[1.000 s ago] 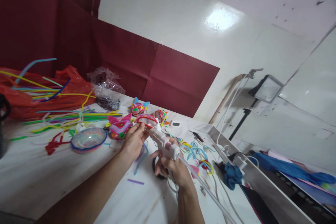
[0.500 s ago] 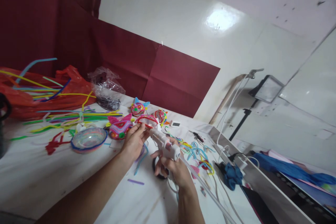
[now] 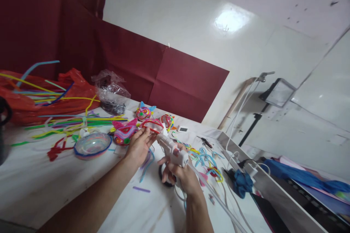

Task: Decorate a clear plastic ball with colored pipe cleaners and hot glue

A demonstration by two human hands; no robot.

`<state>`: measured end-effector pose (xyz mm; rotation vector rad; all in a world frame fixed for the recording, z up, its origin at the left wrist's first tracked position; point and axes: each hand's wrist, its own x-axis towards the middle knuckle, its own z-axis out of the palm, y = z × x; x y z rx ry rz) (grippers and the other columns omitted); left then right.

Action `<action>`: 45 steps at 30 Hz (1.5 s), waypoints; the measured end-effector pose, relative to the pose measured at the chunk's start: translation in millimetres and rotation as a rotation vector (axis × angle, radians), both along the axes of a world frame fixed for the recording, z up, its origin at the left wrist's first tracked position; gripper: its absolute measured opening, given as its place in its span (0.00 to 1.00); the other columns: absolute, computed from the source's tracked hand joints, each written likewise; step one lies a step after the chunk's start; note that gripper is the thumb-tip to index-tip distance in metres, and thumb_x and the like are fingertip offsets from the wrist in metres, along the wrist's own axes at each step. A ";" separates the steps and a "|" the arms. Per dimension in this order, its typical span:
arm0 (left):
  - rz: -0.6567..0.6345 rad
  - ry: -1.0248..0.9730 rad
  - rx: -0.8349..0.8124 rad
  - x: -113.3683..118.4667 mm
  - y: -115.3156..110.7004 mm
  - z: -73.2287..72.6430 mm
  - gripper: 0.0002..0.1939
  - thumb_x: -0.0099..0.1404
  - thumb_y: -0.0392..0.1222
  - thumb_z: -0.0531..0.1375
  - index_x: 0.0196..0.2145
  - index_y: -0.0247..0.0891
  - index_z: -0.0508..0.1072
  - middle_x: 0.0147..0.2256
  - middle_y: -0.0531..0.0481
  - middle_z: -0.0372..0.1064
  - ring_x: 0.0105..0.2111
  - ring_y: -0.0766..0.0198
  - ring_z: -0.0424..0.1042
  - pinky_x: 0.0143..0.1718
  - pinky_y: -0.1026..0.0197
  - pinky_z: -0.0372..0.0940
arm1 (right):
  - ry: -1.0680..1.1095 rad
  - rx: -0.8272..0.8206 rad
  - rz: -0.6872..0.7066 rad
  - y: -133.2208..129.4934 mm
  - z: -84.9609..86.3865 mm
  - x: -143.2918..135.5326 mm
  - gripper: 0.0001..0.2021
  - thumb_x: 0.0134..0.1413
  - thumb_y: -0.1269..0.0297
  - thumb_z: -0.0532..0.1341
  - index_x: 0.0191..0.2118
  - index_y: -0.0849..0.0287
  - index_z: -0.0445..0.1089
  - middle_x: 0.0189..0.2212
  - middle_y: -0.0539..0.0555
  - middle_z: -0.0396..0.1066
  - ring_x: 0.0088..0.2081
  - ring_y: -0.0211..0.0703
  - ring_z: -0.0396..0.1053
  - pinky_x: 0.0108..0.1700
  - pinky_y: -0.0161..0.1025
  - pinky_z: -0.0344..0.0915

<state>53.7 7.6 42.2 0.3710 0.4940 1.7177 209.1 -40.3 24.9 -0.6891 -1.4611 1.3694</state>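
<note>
My left hand [image 3: 140, 147] pinches the edge of a clear bowl-like piece [image 3: 153, 125] trimmed with red and pink pipe cleaner. In my right hand [image 3: 184, 176] is a white hot glue gun [image 3: 170, 149], its tip close to that piece and to my left fingers. Whether the tip touches it cannot be made out. Just left of the left hand lies a pink and purple pipe-cleaner mask [image 3: 125, 131] with pointed ears. Behind stand a blue-eared figure [image 3: 144, 112] and a round clear piece with coloured trim [image 3: 166, 121].
A clear bowl with a blue rim [image 3: 93, 146] sits on the left. Pipe cleaners spill from a red plastic bag [image 3: 71, 94]. Blue pipe-cleaner scraps [image 3: 205, 158] and cords lie on the right, before a raised edge [image 3: 273, 185]. A black roll [image 3: 164, 176] lies under the right hand.
My left hand and the red-trimmed piece have shifted very slightly up and left. The glue gun stays almost where it was.
</note>
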 end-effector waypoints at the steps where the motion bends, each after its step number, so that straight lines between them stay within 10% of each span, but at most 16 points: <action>1: 0.001 0.000 0.000 -0.2 0.1 0.1 0.15 0.68 0.25 0.56 0.26 0.35 0.71 0.26 0.49 0.74 0.26 0.67 0.77 0.31 0.66 0.73 | -0.003 0.001 -0.002 -0.2 0.2 0.0 0.25 0.43 0.64 0.64 0.46 0.51 0.52 0.31 0.47 0.76 0.15 0.35 0.68 0.14 0.27 0.52; 45: -0.021 0.041 0.031 7.5 2.6 -11.4 0.11 0.65 0.26 0.59 0.26 0.35 0.74 0.26 0.51 0.74 0.24 0.69 0.73 0.28 0.69 0.69 | -0.036 0.019 0.000 -3.1 1.4 -0.7 0.23 0.45 0.62 0.64 0.45 0.52 0.53 0.29 0.46 0.76 0.13 0.32 0.64 0.14 0.28 0.53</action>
